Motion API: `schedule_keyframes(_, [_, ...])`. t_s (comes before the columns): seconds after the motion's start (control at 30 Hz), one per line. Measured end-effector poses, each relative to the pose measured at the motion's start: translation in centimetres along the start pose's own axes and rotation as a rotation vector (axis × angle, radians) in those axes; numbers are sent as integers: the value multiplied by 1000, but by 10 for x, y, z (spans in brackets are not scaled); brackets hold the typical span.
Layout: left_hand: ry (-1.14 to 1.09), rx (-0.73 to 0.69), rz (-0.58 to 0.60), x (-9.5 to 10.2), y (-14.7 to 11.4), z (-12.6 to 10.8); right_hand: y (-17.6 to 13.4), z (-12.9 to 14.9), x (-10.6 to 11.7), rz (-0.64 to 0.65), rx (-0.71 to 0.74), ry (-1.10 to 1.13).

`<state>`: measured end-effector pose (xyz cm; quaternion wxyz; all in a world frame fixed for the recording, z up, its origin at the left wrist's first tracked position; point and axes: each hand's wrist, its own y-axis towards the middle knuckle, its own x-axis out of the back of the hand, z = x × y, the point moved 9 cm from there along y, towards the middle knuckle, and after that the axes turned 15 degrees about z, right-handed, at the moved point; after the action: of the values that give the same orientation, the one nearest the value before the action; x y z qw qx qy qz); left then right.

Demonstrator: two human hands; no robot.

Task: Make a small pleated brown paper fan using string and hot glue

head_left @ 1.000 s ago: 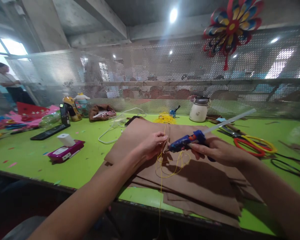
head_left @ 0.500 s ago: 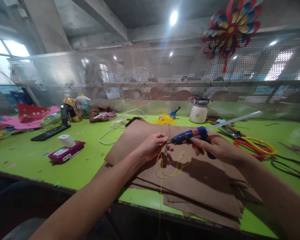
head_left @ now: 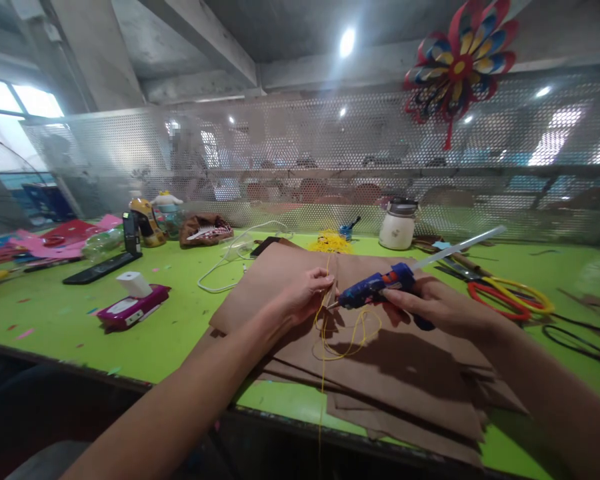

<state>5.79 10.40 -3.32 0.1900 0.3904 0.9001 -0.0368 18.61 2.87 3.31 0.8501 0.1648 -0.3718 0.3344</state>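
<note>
My right hand [head_left: 437,303] is wrapped round a blue hot glue gun [head_left: 375,288], with a long clear glue stick [head_left: 460,248] sticking out of its back end. The gun's metal nozzle points left, close to the fingers of my left hand [head_left: 307,293]. Those fingers are pinched on a thin yellow string [head_left: 323,363], beside a narrow brown strip that I cannot make out well. Loops of the string lie on a stack of brown paper sheets [head_left: 405,393], and one end hangs over the table's front edge.
Scissors with red and yellow handles [head_left: 500,300] and a black cable [head_left: 580,340] lie on the right. A white jar [head_left: 398,225] and a yellow string heap [head_left: 331,241] are at the back. On the left are a purple power strip [head_left: 133,307] and a black stand [head_left: 103,267].
The glue gun has moved slightly down and left, so its nozzle now sits below my left fingertips. My left hand keeps its pinch, almost in the same place.
</note>
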Motion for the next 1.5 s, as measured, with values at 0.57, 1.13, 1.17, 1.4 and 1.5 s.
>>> schedule_keyframes(0.57, [-3,13,16,-2,0,2,0,-2,-1,7,-23,27])
schedule_keyframes(1.13, [-8,39,10,2,2,8,5,-11,-12,99,-59,10])
schedule_keyframes(1.17, [-13,42,15,1,2,8,5,-11,-13,114,-58,29])
schedule_keyframes(1.4, [-44,37,40,0,3,7,2,-20,3,-65,-51,137])
schedule_keyframes(1.5, [-66,40,39,-2,2,5,4,-28,6,-98,-73,106])
